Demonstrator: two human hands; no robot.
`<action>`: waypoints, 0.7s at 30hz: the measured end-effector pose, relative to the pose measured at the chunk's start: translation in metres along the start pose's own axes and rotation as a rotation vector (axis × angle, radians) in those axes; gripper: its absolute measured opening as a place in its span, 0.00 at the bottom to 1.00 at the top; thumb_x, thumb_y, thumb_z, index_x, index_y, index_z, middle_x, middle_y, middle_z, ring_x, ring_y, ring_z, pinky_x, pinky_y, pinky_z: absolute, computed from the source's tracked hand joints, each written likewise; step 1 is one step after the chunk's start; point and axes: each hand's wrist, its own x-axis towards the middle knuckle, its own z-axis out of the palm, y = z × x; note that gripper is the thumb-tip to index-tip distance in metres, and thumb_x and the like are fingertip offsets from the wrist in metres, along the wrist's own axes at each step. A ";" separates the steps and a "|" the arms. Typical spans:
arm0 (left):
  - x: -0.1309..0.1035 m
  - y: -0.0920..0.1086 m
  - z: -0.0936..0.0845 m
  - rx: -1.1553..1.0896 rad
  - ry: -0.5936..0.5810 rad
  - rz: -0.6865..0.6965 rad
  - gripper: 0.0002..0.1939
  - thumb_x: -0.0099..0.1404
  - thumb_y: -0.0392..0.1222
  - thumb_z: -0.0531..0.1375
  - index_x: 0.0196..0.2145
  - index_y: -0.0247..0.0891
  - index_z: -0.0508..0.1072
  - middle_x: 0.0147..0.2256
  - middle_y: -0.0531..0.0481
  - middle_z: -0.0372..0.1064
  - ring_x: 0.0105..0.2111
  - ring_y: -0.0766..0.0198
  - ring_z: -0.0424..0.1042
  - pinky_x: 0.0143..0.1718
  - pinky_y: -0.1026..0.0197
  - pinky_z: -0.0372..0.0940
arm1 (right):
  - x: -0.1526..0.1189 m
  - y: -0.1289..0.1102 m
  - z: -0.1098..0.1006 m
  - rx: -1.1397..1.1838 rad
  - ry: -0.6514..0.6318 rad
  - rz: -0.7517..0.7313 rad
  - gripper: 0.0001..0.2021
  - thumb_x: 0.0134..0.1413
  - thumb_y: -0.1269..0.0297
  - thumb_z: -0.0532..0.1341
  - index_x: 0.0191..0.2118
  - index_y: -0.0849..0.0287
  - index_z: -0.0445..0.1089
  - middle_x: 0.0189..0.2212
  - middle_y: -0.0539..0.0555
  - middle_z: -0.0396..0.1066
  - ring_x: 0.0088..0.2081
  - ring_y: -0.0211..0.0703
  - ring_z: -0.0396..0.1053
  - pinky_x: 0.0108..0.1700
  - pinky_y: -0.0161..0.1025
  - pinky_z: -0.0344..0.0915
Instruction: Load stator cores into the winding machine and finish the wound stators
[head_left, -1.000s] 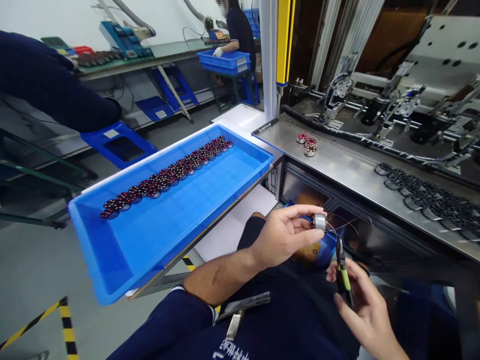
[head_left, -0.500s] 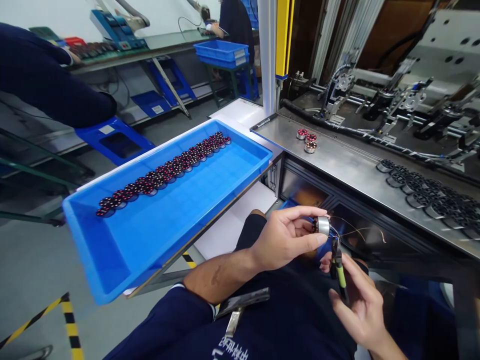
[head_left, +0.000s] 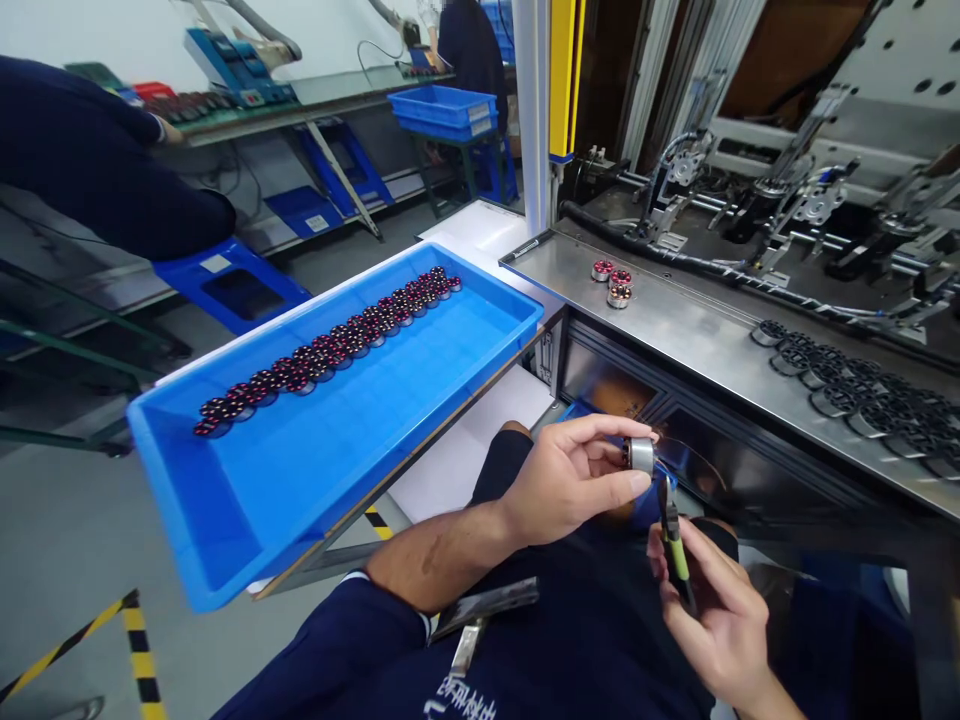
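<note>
Beside the steel tabletop (head_left: 690, 335), the left grip (head_left: 562, 480) pinched a silver part (head_left: 641, 455); the right grip (head_left: 718, 612) clasped cutters (head_left: 678, 558), whose slip might have nicked its wires (head_left: 661, 467).

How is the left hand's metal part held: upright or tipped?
Tipped sideways: the metal part shows its silver wall, dark end facing left.

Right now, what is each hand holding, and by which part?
The left hand holds a small metal cylinder by its outer side; the right hand holds pliers by the green-and-black handle end.
</note>
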 end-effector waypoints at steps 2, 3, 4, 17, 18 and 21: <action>0.000 0.000 0.000 0.019 -0.003 0.024 0.17 0.57 0.37 0.71 0.44 0.34 0.78 0.44 0.42 0.78 0.37 0.66 0.77 0.41 0.65 0.72 | -0.005 0.005 0.002 -0.020 -0.009 0.019 0.32 0.54 0.75 0.59 0.66 0.54 0.60 0.48 0.60 0.76 0.49 0.57 0.76 0.51 0.56 0.76; -0.001 0.000 0.001 0.032 -0.004 0.034 0.16 0.58 0.39 0.70 0.44 0.34 0.78 0.44 0.42 0.78 0.37 0.65 0.77 0.40 0.65 0.72 | -0.006 0.006 0.002 -0.033 -0.010 0.015 0.33 0.54 0.75 0.59 0.66 0.53 0.60 0.51 0.61 0.74 0.53 0.59 0.74 0.54 0.57 0.74; -0.001 0.000 0.002 0.045 -0.004 0.044 0.14 0.59 0.40 0.69 0.43 0.34 0.78 0.44 0.42 0.78 0.38 0.64 0.77 0.39 0.65 0.72 | -0.006 0.006 0.003 -0.044 -0.008 0.004 0.33 0.53 0.75 0.59 0.66 0.53 0.59 0.54 0.61 0.72 0.56 0.60 0.72 0.56 0.58 0.72; -0.003 0.000 0.005 0.145 -0.002 0.279 0.07 0.64 0.34 0.65 0.41 0.37 0.79 0.44 0.45 0.78 0.46 0.63 0.76 0.51 0.62 0.70 | 0.010 0.001 0.004 -0.042 0.021 -0.122 0.37 0.52 0.78 0.59 0.68 0.53 0.57 0.57 0.61 0.69 0.57 0.58 0.70 0.58 0.56 0.70; -0.003 0.000 0.005 0.148 -0.008 0.282 0.07 0.64 0.34 0.65 0.41 0.37 0.79 0.44 0.45 0.78 0.46 0.63 0.76 0.51 0.61 0.70 | 0.012 0.001 0.004 -0.047 0.025 -0.133 0.37 0.52 0.78 0.60 0.68 0.53 0.57 0.56 0.61 0.70 0.57 0.57 0.70 0.58 0.55 0.70; -0.003 -0.001 0.005 0.158 -0.027 0.280 0.07 0.64 0.35 0.65 0.41 0.37 0.79 0.45 0.44 0.78 0.47 0.61 0.76 0.51 0.60 0.71 | 0.019 -0.003 0.004 -0.056 0.043 -0.182 0.37 0.52 0.78 0.59 0.68 0.54 0.58 0.54 0.59 0.71 0.56 0.53 0.71 0.57 0.49 0.71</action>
